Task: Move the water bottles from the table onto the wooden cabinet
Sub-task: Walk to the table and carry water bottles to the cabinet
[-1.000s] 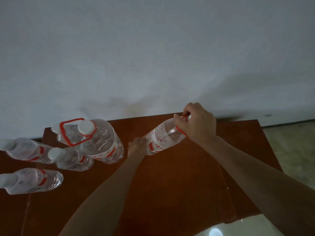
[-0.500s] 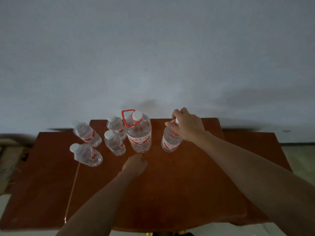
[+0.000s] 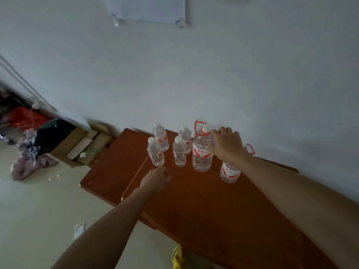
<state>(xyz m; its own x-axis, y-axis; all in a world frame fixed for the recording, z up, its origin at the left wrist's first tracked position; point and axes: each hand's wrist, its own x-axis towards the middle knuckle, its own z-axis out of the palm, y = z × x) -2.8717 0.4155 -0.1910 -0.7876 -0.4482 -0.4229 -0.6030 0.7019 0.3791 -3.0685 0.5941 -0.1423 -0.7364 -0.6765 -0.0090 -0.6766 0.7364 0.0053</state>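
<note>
The wooden cabinet (image 3: pixel 204 200) carries several clear water bottles with red labels. A tight group of small bottles (image 3: pixel 179 152) stands at its far left. Beside them is a large bottle (image 3: pixel 202 154) with a red handle. Another bottle (image 3: pixel 230 172) stands alone to the right. My right hand (image 3: pixel 226 144) lies over this bottle's top and hides the cap. Its fingers reach to the large bottle's shoulder, and a red handle loop (image 3: pixel 250 148) shows past the wrist. My left hand (image 3: pixel 155 177) hovers loosely curled over the cabinet top in front of the small bottles, holding nothing.
The cabinet stands against a pale wall (image 3: pixel 213 74). On the floor to its left lie cardboard boxes (image 3: pixel 77 144), a black bag (image 3: pixel 52 133), a red item (image 3: pixel 23 117) and crumpled cloth (image 3: pixel 29 166). A small paper (image 3: pixel 79 230) lies on the floor nearer to me.
My right hand set the bottle upright on the cabinet and loosened its grip on the top. The camera pulled back and tilted, bringing the floor on the left into view. My left hand drew back.
</note>
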